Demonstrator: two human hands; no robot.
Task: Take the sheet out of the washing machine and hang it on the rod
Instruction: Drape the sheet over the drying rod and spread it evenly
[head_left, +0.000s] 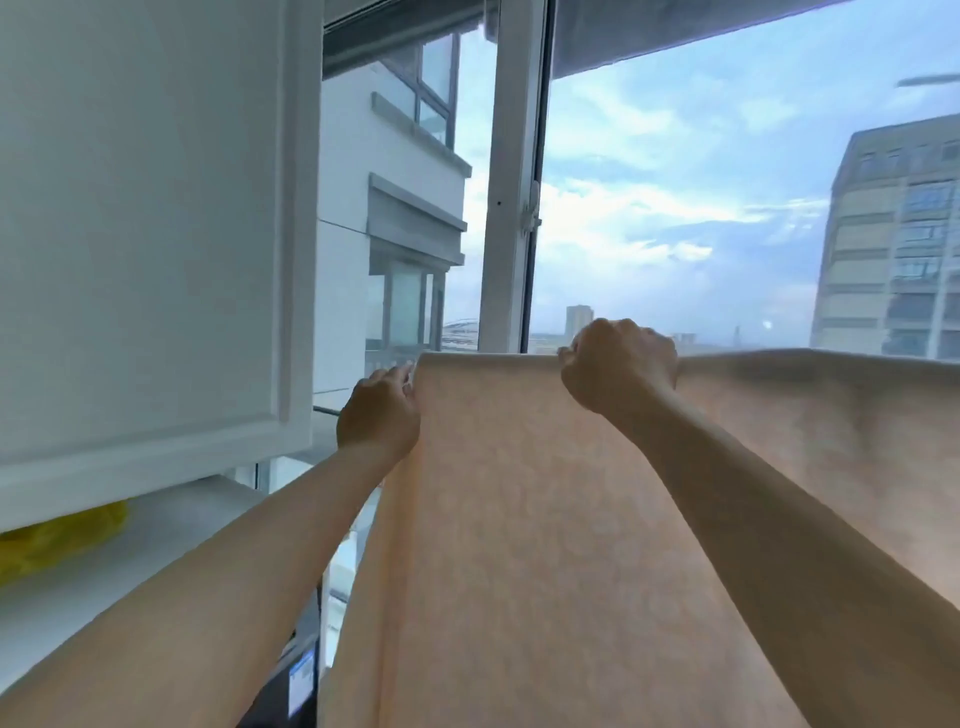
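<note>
The peach sheet (519, 519) hangs draped over a line at window height; the rod itself is hidden beneath the fold. The left hand (378, 415) pinches the sheet's left edge, fingers (400, 375) closed narrow on the cloth. The right hand (618, 364) is fisted, its fingers curled over the top fold. A white cabinet (145, 234) stands left of the left fingers.

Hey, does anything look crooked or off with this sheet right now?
Nothing stands out. The sheet hangs smooth, its top fold level, with the left hand at its side edge and the right hand gripping the top.
</note>
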